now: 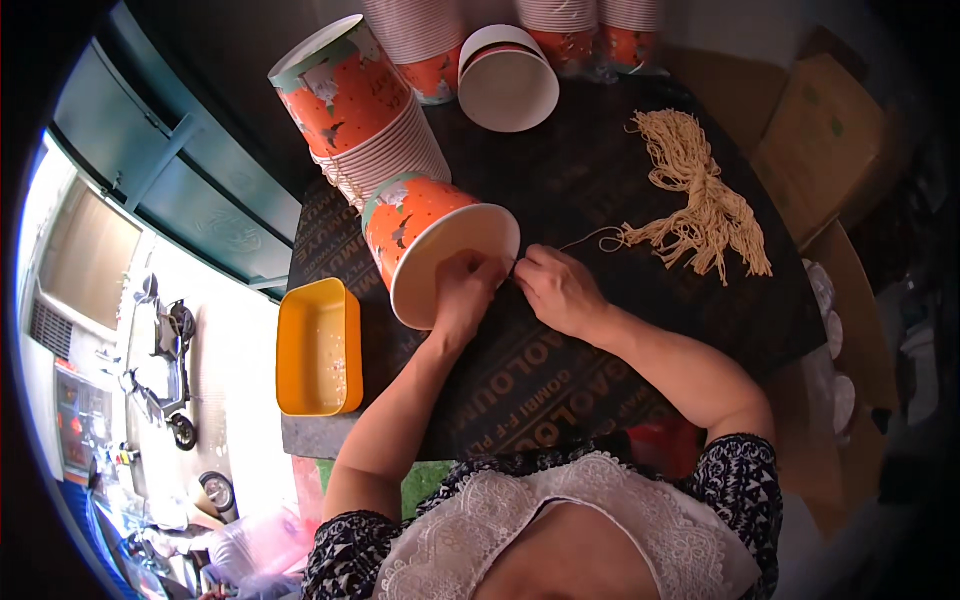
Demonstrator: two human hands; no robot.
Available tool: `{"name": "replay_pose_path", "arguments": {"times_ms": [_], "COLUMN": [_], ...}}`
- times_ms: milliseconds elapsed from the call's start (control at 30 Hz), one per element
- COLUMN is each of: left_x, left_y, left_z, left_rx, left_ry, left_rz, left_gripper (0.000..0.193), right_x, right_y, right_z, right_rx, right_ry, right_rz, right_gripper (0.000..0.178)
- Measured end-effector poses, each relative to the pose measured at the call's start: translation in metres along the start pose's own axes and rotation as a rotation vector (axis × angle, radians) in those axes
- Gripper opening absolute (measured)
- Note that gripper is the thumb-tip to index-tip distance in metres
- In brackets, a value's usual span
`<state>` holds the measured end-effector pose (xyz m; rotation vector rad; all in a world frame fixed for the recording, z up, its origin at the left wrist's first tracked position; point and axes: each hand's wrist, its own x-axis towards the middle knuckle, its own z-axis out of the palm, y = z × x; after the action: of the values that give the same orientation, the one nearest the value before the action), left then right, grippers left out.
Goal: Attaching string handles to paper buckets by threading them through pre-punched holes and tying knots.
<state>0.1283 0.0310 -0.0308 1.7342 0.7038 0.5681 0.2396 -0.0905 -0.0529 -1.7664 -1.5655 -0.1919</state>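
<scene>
An orange paper bucket with a white inside and a green band at its base lies tilted on the dark table, its mouth toward me. My left hand reaches into that mouth, fingers curled against the inner wall near the right rim; what they pinch is hidden. Just outside the same rim, my right hand is closed in a pinch on a thin beige string. The string runs back toward a loose bundle of beige strings on the table's right side.
A tall stack of orange buckets leans behind the tilted one. More stacked buckets and a white-mouthed bucket stand at the back. A yellow plastic container sits at the left table edge. Cardboard is at right; scooters show outside.
</scene>
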Motion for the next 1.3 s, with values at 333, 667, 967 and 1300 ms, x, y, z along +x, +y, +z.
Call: {"name": "replay_pose_path", "arguments": {"times_ms": [333,667,967,1300], "left_x": [0.004,0.002,0.002,0.001], "left_y": [-0.005,-0.005,-0.009,-0.01], "left_z": [0.0,-0.006,-0.008,0.002], "left_rx": [0.148,0.21,0.183,0.297], "left_ry": [0.017,-0.128,-0.252,-0.16], "left_rz": [0.112,0.129,0.198,0.389], "left_gripper": [0.02,0.015,0.018,0.014], "right_x": [0.0,-0.002,0.001,0.005], "right_y": [0.005,-0.002,0.002,0.003], "right_z": [-0.001,-0.001,0.007,0.003], "right_rx": [0.039,0.123,0.194,0.194], "right_ry": [-0.014,0.124,0.13,0.144], "right_rz": [-0.043,0.05,0.082,0.133], "right_gripper": [0.007,0.008,0.006,0.009]}}
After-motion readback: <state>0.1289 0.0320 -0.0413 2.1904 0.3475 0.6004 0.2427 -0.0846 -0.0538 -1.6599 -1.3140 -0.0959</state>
